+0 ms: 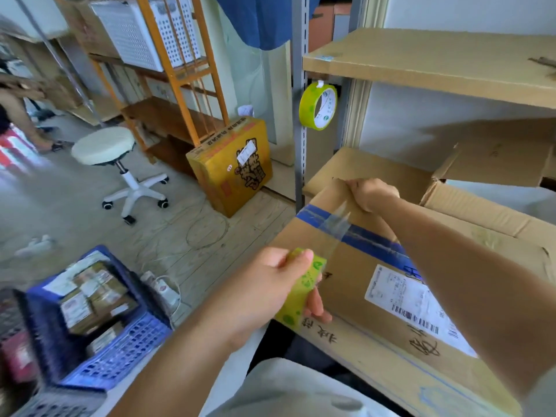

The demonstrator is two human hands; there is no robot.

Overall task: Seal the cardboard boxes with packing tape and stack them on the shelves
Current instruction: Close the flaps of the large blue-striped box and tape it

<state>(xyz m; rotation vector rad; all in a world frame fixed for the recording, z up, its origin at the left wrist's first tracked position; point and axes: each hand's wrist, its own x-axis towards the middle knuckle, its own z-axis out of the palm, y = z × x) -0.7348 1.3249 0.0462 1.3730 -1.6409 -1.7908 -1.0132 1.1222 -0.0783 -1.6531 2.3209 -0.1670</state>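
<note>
I see the tall metal shelf on my right side, with a sheet of cardboard on its top board. The big cardboard box sits in front of me, just beside the shelf, with a white label and a blue stripe on it. Another open box sits behind it, on the lower shelf.

My left hand grips the green roll of packing tape, fingers curled round it. My right hand pinches the loose end of the clear tape strip and presses it at the far edge of the box. The strip runs tight between my two hands, over the blue stripe.

I think I am in the sealing step, with the box not yet on the shelf. Next I should pull the roll toward me, lay the strip flat along the box top, and rub it down. Then I need to cut or tear it.

A spare tape roll hangs on the shelf post.
</note>
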